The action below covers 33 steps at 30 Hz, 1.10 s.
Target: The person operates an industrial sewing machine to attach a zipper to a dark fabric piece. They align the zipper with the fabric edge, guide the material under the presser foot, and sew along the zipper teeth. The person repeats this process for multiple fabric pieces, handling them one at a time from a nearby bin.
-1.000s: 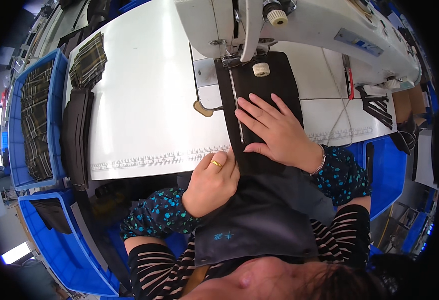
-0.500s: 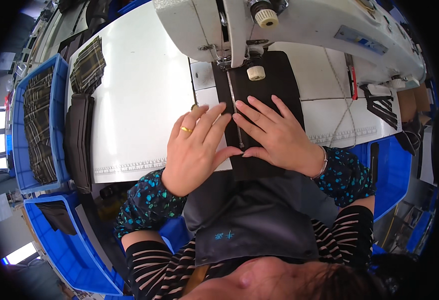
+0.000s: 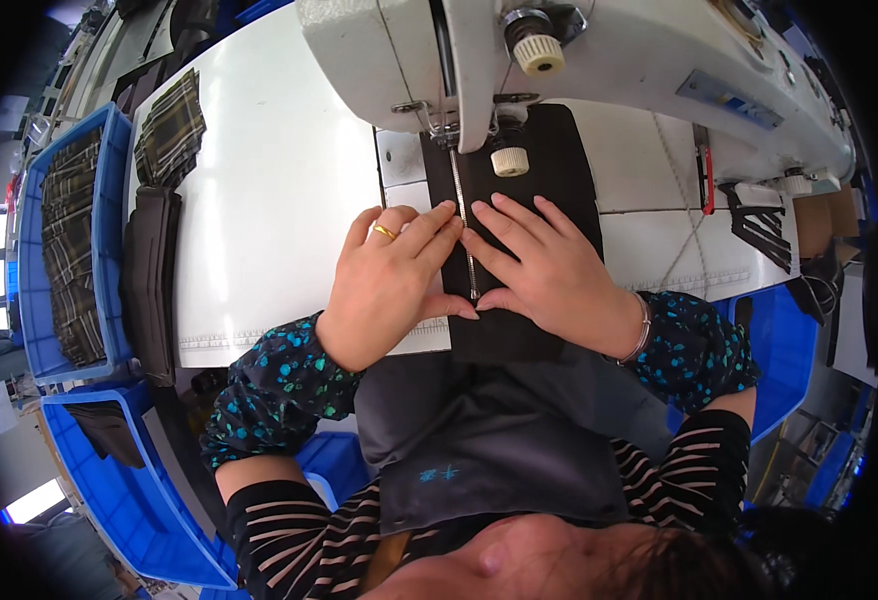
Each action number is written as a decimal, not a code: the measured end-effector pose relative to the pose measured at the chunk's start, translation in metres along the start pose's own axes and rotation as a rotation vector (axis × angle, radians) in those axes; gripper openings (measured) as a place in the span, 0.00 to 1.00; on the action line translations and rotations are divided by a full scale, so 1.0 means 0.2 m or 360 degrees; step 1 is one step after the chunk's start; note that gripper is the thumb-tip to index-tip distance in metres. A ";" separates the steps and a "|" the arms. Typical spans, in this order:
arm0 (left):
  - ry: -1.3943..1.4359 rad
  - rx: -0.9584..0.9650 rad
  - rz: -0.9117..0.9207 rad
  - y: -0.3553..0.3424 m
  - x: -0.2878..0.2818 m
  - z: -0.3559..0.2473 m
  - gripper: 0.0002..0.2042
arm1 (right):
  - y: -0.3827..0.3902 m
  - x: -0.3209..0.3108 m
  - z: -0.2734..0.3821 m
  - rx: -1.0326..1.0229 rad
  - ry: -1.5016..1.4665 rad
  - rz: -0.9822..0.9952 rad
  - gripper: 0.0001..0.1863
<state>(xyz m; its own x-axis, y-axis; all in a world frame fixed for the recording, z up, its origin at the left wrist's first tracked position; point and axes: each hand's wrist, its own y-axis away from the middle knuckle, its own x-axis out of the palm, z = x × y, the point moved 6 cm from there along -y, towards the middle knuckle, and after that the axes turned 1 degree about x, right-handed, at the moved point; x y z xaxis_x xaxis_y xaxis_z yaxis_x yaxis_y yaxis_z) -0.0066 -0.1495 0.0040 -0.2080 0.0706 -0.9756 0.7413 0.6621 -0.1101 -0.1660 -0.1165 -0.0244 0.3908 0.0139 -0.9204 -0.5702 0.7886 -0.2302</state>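
Note:
A dark brown fabric panel (image 3: 519, 340) lies under the sewing machine's needle area (image 3: 446, 135), with a metal-toothed zipper (image 3: 461, 180) running lengthwise down it. My left hand (image 3: 374, 285) rests at the panel's left side, index and middle fingertips beside the zipper teeth. Flat on the fabric right of the zipper is my right hand (image 3: 559, 275), fingers somewhat spread. Both thumb tips come close together near the zipper's lower end, by its slider (image 3: 474, 295). Neither hand grasps anything; they press on the panel from above.
The white machine arm (image 3: 639, 70) spans the top. At left are plaid pieces (image 3: 171, 130), stacked dark strips (image 3: 149, 280) and a blue bin (image 3: 114, 220) of plaid fabric. A red-handled cutter (image 3: 705, 175) and a thin cord (image 3: 681, 170) lie right.
My left index and middle fingers have come down against the fabric, closer to the zipper. The right hand stays flat with its fingers slightly closer together. The whole view has shifted slightly.

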 end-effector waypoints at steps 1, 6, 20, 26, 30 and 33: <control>0.0007 0.0000 -0.0010 -0.01 0.00 0.01 0.42 | -0.01 -0.01 -0.01 -0.0012 0.0004 -0.0025 0.40; -0.0037 0.0002 -0.0055 -0.08 0.00 0.08 0.42 | -0.09 -0.01 -0.08 -0.0028 0.0022 -0.0109 0.39; -0.0072 -0.0058 -0.0100 -0.18 0.03 0.20 0.40 | -0.19 0.00 -0.19 -0.0008 0.0022 -0.0127 0.35; -0.0083 -0.0032 -0.0123 -0.18 0.02 0.20 0.40 | -0.19 0.00 -0.19 0.0020 0.0036 -0.0043 0.39; -0.0110 -0.0047 -0.0139 -0.18 0.03 0.21 0.40 | -0.20 0.01 -0.20 0.0041 0.0061 0.0016 0.40; -0.0088 -0.0049 -0.0135 -0.18 0.03 0.21 0.40 | -0.20 0.01 -0.20 0.0039 0.0060 -0.0006 0.41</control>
<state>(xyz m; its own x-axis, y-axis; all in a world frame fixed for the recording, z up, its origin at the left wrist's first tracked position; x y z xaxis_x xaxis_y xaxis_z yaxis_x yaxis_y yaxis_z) -0.0079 -0.2047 -0.0050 -0.2327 -0.0274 -0.9722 0.7023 0.6867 -0.1875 -0.1713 -0.1724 -0.0304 0.3652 -0.0119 -0.9308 -0.5509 0.8033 -0.2264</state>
